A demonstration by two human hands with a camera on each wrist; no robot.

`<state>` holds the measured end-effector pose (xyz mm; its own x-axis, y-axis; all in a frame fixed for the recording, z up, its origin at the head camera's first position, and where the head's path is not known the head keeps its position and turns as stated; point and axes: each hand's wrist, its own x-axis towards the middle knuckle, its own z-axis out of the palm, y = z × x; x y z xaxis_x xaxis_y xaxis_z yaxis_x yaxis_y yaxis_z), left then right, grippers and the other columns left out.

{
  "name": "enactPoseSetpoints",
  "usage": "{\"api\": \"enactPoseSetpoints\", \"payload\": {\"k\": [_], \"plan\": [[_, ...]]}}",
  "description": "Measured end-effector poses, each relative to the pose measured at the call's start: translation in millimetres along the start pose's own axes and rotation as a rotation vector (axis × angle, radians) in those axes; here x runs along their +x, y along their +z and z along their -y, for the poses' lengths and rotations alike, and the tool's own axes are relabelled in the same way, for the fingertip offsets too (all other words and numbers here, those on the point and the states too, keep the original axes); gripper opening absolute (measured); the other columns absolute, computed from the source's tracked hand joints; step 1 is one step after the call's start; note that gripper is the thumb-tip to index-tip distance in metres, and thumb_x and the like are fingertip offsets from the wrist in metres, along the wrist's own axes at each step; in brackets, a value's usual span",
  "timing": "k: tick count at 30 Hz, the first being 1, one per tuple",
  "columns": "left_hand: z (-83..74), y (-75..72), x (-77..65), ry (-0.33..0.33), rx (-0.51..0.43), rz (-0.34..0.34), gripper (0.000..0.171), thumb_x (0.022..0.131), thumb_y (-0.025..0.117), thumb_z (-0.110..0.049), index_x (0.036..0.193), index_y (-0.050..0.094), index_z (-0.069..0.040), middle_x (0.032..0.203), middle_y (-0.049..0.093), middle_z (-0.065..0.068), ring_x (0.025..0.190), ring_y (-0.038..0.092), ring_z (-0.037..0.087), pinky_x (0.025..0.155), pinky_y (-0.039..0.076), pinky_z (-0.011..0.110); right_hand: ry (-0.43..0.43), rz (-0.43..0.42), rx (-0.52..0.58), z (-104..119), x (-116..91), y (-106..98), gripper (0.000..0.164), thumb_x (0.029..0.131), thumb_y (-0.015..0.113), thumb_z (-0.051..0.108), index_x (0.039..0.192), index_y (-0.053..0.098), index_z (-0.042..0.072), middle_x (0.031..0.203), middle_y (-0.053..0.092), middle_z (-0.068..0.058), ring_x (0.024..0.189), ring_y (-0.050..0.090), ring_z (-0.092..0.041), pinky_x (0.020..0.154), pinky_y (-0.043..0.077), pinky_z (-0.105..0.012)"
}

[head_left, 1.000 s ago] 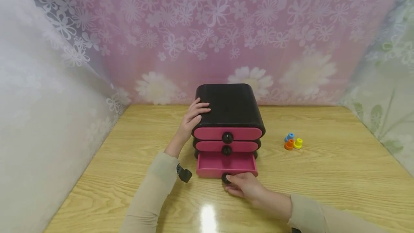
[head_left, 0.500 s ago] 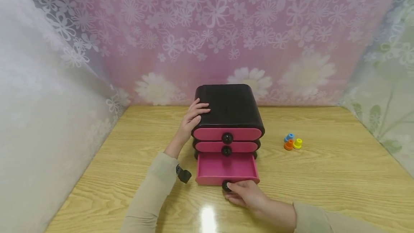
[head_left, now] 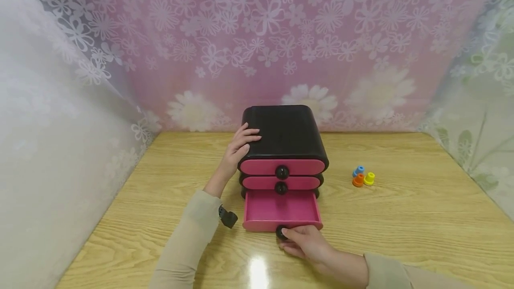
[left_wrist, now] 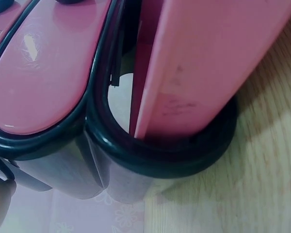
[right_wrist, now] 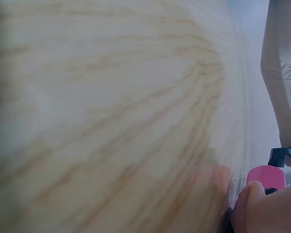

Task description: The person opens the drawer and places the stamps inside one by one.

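A black chest of drawers (head_left: 283,130) with three pink drawers stands mid-table. The bottom drawer (head_left: 281,208) is pulled out and nothing lies in it; the upper two are closed. At that drawer's black knob (head_left: 281,232), my right hand (head_left: 309,244) pinches with thumb and fingers. My left hand (head_left: 238,148) rests on the chest's top left edge, its fingers extended over the top. From the left wrist view, the side of the pulled-out drawer (left_wrist: 199,73) juts from its black frame. The right wrist view catches part of the right hand (right_wrist: 266,208) beside the pink drawer front (right_wrist: 266,175).
To the right of the chest, a blue (head_left: 359,171), an orange (head_left: 358,180) and a yellow (head_left: 369,179) small peg-like piece stand close together on the wooden table (head_left: 417,217). A floral curtain (head_left: 261,48) hangs behind the table. A black wrist camera (head_left: 228,217) juts from the left sleeve.
The bottom drawer has slid farther out toward me, with my right hand on its knob. In the last half second it has barely moved. My left hand has stayed on the chest.
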<state>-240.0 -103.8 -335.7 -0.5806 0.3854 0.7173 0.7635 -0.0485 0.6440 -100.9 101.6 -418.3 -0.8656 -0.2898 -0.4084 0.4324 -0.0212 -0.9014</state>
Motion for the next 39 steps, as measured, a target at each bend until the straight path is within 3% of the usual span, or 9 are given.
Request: {"api": "enactPoseSetpoints", "payload": {"k": [20,29,39], "plan": [[0.8,1.4,-0.6,-0.001,0.001,-0.009,0.032,0.081,0.032,0.008,0.105,0.049,0.022,0.118,0.037,0.038,0.125,0.008,0.049,0.103,0.007,0.047,-0.025,0.053,0.029,-7.8,4.3,-0.6,0.043,0.084,0.059,0.018,0.102,0.053,-0.021,0.086,0.064,-0.014,0.079,0.063,-0.017,0.073,0.050,-0.028],[7.0,0.8,-0.8,-0.001,-0.003,-0.003,0.031,0.087,0.034,0.001,0.107,0.050,0.018,0.121,0.039,0.032,0.128,0.009,0.042,0.104,0.007,0.046,-0.021,0.027,0.003,-3.5,-1.6,1.3,0.040,0.088,0.053,0.012,0.104,0.048,-0.025,0.086,0.064,-0.013,0.079,0.062,-0.016,0.074,0.049,-0.029],[4.7,0.8,-1.9,0.011,-0.013,-0.009,0.030,0.087,0.034,0.001,0.106,0.049,0.019,0.120,0.039,0.033,0.128,0.009,0.043,0.104,0.006,0.046,-0.008,0.030,0.003,-5.8,-1.8,1.0,0.039,0.087,0.052,0.011,0.104,0.048,-0.024,0.086,0.064,-0.012,0.079,0.061,-0.015,0.074,0.049,-0.028]]}}
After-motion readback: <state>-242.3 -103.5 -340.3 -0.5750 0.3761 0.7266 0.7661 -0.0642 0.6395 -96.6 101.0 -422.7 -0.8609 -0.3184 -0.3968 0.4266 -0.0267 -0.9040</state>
